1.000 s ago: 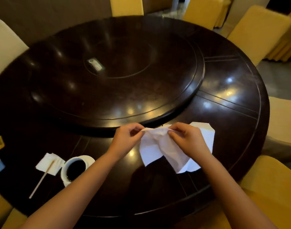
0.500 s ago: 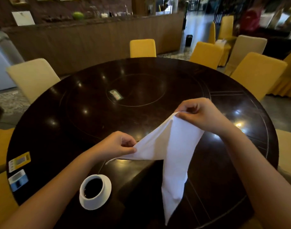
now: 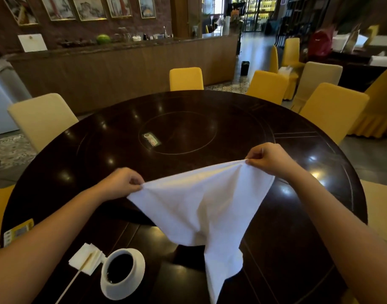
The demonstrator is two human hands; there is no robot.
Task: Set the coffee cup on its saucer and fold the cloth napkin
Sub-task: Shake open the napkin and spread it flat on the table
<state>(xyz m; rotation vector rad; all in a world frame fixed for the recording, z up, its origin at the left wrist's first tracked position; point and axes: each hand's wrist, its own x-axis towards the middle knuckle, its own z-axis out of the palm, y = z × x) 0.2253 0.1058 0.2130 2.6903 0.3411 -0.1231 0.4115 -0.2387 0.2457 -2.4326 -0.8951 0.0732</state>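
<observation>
Your left hand (image 3: pixel 122 183) and right hand (image 3: pixel 268 157) each pinch a corner of the soft white cloth napkin (image 3: pixel 203 207), which hangs stretched between them above the glossy dark round wooden table (image 3: pixel 78 154); the white ceramic coffee cup (image 3: pixel 119 269) sits on its white round saucer (image 3: pixel 137 279) near your left forearm.

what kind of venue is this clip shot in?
Most likely a restaurant or banquet hall. A large round dark wooden table with an inset turntable is ringed by yellow fabric-covered chairs, more covered chairs stand further back, and a long wooden service counter runs beneath framed pictures.
</observation>
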